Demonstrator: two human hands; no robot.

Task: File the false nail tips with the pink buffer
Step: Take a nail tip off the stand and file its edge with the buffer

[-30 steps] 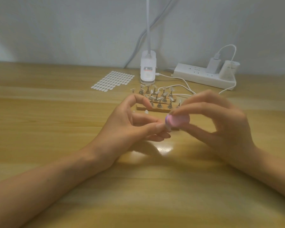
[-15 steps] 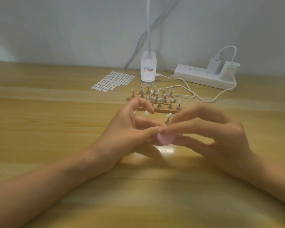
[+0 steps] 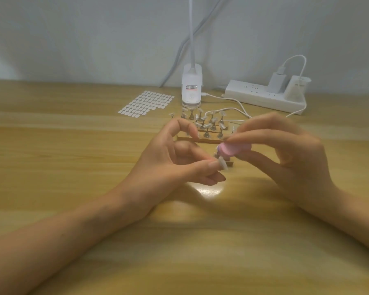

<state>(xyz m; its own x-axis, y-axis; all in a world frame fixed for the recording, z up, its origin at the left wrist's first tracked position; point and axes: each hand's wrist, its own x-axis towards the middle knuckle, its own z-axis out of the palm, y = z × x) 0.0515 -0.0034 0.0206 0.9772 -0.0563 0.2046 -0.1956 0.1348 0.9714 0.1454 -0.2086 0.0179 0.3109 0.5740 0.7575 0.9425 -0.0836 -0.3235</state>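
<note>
- Head view: you are pinching a false nail tip (image 3: 223, 164) in your left hand (image 3: 168, 165), between the thumb and the middle fingers, with the index finger arching up free.
- You are grasping the pink buffer (image 3: 234, 149) in your right hand (image 3: 285, 158), thumb under it and fingertips curling over the top.
- The buffer is hovering just above and right of the held tip, at the middle of the table (image 3: 51, 156); blur is hiding whether the two are touching.
- A wooden rack (image 3: 208, 139) is lying just beyond your hands, carrying rows of small stands (image 3: 207, 124), each topped with a pale nail tip.
- A sheet of white adhesive tabs (image 3: 146, 102) is lying far left of the rack.
- A white lamp base (image 3: 191, 88) is standing beyond the rack; its label is showing red and dark print, too small to read.
- A white power strip (image 3: 262, 95) is sitting at the far right with a charger (image 3: 277, 81) plugged in and a white cable (image 3: 241, 105) trailing toward the rack.
</note>
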